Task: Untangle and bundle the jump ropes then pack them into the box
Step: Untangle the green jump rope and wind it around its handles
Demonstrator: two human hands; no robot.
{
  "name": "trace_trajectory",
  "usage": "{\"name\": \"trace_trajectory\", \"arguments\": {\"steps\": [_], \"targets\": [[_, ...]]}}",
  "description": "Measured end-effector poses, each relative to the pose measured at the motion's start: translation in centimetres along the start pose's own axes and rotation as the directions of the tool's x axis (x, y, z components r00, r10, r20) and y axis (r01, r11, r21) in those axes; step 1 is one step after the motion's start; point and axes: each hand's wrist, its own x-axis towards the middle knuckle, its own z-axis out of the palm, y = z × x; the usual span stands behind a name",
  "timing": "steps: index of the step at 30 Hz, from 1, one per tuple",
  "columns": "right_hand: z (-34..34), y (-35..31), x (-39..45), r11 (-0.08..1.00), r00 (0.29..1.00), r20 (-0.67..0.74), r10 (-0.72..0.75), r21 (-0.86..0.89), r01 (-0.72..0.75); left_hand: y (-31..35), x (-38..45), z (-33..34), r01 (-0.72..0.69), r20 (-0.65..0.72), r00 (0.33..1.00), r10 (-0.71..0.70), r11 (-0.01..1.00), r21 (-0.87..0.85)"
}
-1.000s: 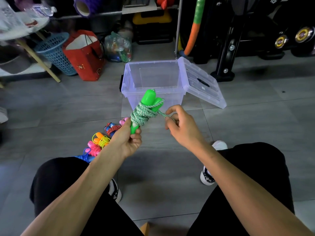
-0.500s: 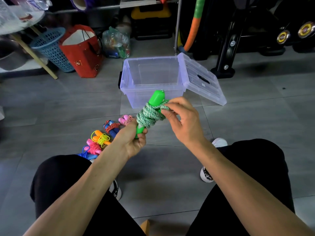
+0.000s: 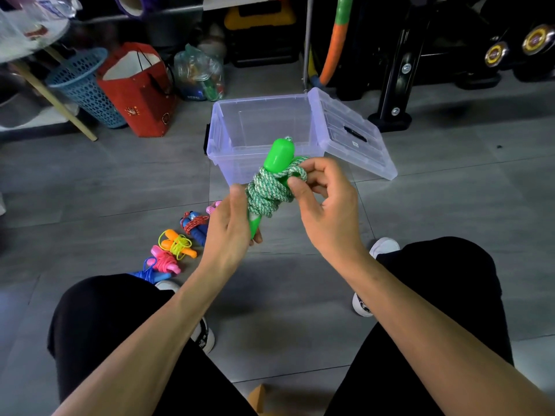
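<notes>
Grey floor [image 3: 90,181], hand-held green jump rope [image 3: 270,190]

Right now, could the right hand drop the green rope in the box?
Probably yes. The box stands open just beyond the green rope, its lid swung aside. But the left hand grips the handles, and the right hand only pinches a loop.

We cannot see the lower ends of the green handles [image 3: 277,156], which sit inside the left hand [image 3: 232,226], and that hand also covers most of the pink rope bundle [image 3: 212,208]. The top-left table [image 3: 28,31] is blurred and cut by the frame edge.
</notes>
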Motion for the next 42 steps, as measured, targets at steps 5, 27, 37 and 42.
{"name": "trace_trajectory", "arguments": {"steps": [5, 27, 37, 42], "targets": [[-0.4, -0.2, -0.1, 1.000, 1.000, 0.004, -0.001, -0.004, 0.001, -0.3, 0.3, 0.0, -0.114, 0.187, 0.981, 0.056, 0.944, 0.310], [-0.6, 2.0, -1.9, 0.681, 0.894, 0.383, -0.234, -0.592, 0.431, -1.2, 0.0, -0.3, 0.108, 0.355, 0.927, -0.120, 0.993, 0.053], [-0.9, 2.0, -1.2, 0.799, 0.929, 0.213, -0.303, -0.475, 0.369, -0.5, 0.0, 0.1, 0.068, 0.334, 0.940, -0.072, 0.997, 0.021], [-0.4, 2.2, -1.4, 0.609, 0.893, 0.280, -0.351, -0.657, 0.445, -0.8, 0.1, 0.3, 0.035, 0.306, 0.950, -0.064, 0.994, 0.099]]}}
